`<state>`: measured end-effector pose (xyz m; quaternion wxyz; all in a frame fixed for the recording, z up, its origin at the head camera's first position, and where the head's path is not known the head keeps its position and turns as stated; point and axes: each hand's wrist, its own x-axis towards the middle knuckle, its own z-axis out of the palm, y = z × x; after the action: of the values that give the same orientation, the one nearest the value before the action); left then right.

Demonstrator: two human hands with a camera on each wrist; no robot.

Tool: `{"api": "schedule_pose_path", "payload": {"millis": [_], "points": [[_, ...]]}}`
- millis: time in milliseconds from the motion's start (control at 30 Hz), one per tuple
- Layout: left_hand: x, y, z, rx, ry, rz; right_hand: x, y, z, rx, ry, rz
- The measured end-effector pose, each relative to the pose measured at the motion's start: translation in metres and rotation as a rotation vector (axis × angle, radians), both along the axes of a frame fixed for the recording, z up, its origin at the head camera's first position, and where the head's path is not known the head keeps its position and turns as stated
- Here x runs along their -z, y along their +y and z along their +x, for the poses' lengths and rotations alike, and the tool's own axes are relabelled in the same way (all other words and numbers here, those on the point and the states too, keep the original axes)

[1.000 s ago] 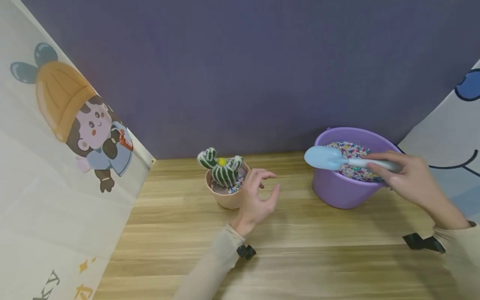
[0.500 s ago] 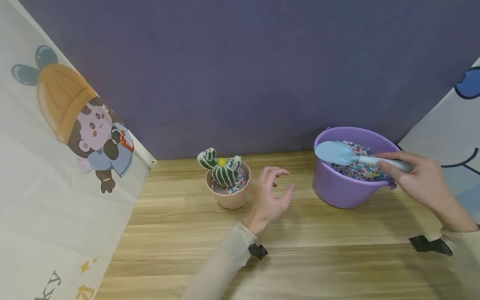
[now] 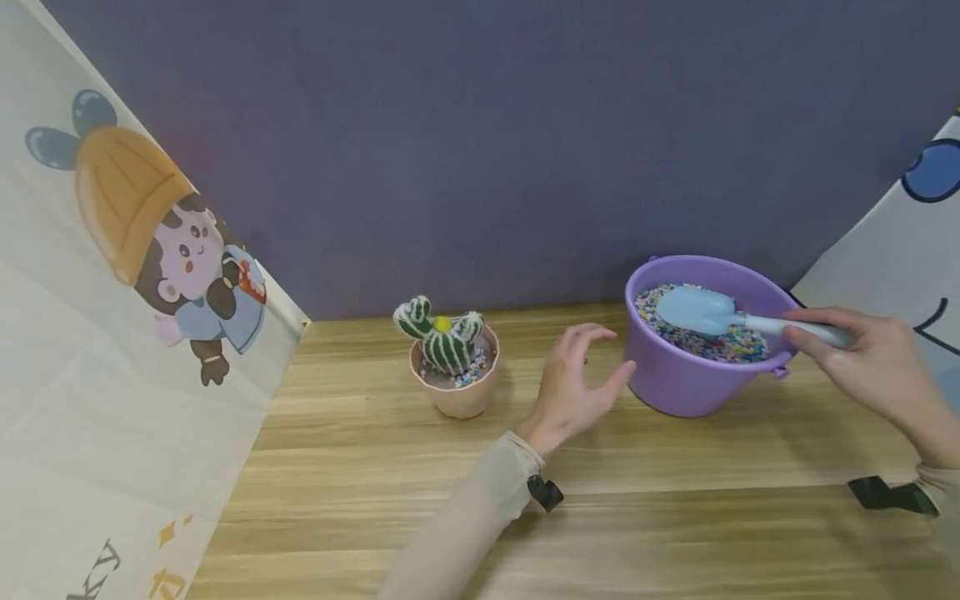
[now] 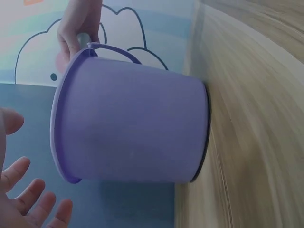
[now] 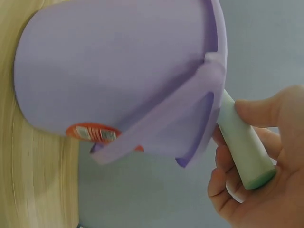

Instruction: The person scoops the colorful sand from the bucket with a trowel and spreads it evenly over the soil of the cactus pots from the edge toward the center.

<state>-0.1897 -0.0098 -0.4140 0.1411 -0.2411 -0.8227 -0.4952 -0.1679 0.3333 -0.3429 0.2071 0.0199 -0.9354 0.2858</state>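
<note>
My right hand grips the pale handle of a light blue trowel. The trowel's blade lies over the multicoloured pebbles inside a purple bucket, within its rim. In the right wrist view, thumb and fingers wrap the handle beside the bucket's rim. My left hand is just left of the bucket, fingers spread and gently bent, holding nothing; the left wrist view shows its fingertips near the bucket's rim. A green knitted cactus stands in a pinkish pot left of that hand.
Everything stands on a wood-grain tabletop. A dark blue-grey panel rises behind the pot and bucket. On the left is a white panel with a cartoon figure, and another printed panel stands on the right.
My left hand has moved right, away from the cactus pot and toward the bucket. My right hand has shifted right with the trowel, bringing its blade from beyond the bucket's left rim to inside it.
</note>
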Motion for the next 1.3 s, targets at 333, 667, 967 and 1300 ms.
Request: {"api": "schedule_pose_path", "payload": {"millis": [333, 667, 967, 1300], "points": [[-0.008, 0.024, -0.008, -0.013, -0.059, -0.136, -0.005, 0.013, 0.001, -0.034, 0.018, 0.215], [-0.008, 0.038, -0.020, -0.017, -0.070, -0.207, -0.024, 0.035, 0.001, -0.031, 0.038, 0.254], [-0.006, 0.042, -0.023, -0.067, -0.066, -0.161, -0.045, 0.030, -0.010, -0.027, 0.003, 0.412], [-0.003, 0.044, -0.025, -0.079, -0.035, -0.165, -0.037, 0.011, -0.020, -0.081, -0.124, 0.469]]}}
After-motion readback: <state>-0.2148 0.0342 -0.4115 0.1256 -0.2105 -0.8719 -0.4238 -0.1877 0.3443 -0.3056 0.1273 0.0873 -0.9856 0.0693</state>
